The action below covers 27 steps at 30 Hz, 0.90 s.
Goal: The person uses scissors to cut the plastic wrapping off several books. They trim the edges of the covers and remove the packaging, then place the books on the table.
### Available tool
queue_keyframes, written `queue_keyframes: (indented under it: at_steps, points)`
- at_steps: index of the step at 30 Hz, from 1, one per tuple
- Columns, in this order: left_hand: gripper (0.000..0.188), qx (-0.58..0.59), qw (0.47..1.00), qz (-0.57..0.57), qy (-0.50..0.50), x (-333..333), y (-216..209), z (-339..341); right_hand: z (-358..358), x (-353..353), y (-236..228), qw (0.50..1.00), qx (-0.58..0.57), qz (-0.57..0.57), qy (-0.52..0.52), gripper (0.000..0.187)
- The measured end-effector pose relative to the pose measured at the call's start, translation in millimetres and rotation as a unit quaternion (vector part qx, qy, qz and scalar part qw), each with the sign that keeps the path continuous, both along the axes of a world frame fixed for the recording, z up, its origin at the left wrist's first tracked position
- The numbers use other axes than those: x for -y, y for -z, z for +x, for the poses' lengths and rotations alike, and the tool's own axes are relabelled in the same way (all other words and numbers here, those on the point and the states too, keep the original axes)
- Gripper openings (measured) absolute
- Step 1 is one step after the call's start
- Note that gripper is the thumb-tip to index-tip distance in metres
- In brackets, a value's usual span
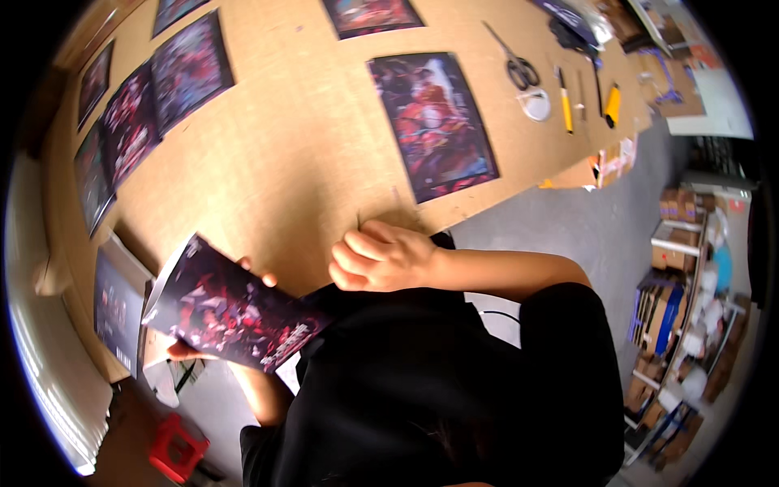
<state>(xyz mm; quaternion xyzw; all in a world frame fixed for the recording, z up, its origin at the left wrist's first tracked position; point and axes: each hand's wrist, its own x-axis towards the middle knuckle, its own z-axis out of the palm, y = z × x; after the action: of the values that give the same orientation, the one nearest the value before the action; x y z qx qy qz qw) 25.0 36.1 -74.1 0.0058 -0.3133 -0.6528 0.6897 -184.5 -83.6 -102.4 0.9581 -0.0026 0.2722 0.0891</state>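
Left hand [185, 351]: holding one bent, black-and-red print [235, 312] near counter [276, 122]. Right hand [381, 256]: curled, contents indeterminable. On counter: seven spread prints [434, 126].

A broad, tan, flat-topped table [276, 162] bears dark, rectangular, red-patterned printed sheets [434, 126], several overlapping at its left. Toward its right lie dark-handled metal scissors [521, 71], a round white disc [535, 105] and slim yellow-handled tools [565, 101].

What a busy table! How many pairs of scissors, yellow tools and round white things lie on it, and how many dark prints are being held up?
Pairs of scissors: 1
Yellow tools: 2
Round white things: 1
Dark prints held up: 1
Total: 5
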Motion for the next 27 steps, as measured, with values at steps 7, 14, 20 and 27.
queue_keyframes:
  at_steps: [7, 14, 20, 27]
  points:
    - [0.089, -0.049, 0.993, -0.044, -0.103, 5, 8, -17, -4, 4, -4, 0.995, 0.037, 0.088, -0.011, 0.029]
    - [0.086, -0.021, 0.999, -0.010, -0.043, 5, -8, -5, -63, 73, -67, 0.974, 0.178, 0.123, 0.060, 0.014]
    - [0.077, -0.011, 0.993, -0.054, -0.108, 14, 9, -1, -226, 245, -87, 0.811, 0.168, 0.033, 0.560, 0.026]
    - [0.085, 0.022, 0.990, -0.029, -0.137, 20, -4, -5, -276, 285, -36, 0.833, 0.155, 0.080, 0.525, 0.050]
